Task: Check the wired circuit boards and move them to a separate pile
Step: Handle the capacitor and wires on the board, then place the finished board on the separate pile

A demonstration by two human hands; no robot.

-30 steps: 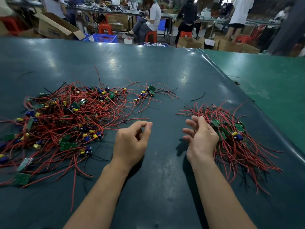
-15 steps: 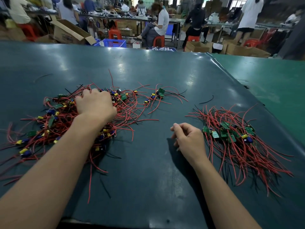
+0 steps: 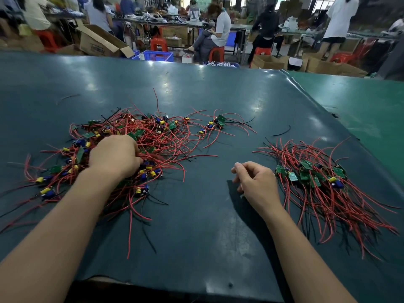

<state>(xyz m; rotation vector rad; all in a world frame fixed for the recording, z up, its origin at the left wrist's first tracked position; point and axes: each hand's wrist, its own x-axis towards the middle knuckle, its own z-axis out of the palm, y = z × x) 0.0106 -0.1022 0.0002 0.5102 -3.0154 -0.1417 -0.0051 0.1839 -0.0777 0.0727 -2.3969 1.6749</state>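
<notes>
Busy workshop: long cluttered workbenches (image 3: 175, 20), red plastic stools (image 3: 159, 43), open brown cardboard boxes (image 3: 100, 43), blue plastic crate (image 3: 158, 56), people seated and standing.

1. An electronics assembly workshop: a dark green worktop (image 3: 218, 95) carries piles of wired circuit boards (image 3: 142, 138).
2. Far behind, seated workers (image 3: 216, 29) at long benches, cardboard boxes (image 3: 100, 43), red stools (image 3: 159, 43).

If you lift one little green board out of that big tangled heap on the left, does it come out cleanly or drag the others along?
Probably drags: in the big tangled heap of red-wired green boards the thin wires cross and loop over each other. The wires look floppy, curving loosely across the dark green table. Each board seems light, being small beside the left hand.
</notes>
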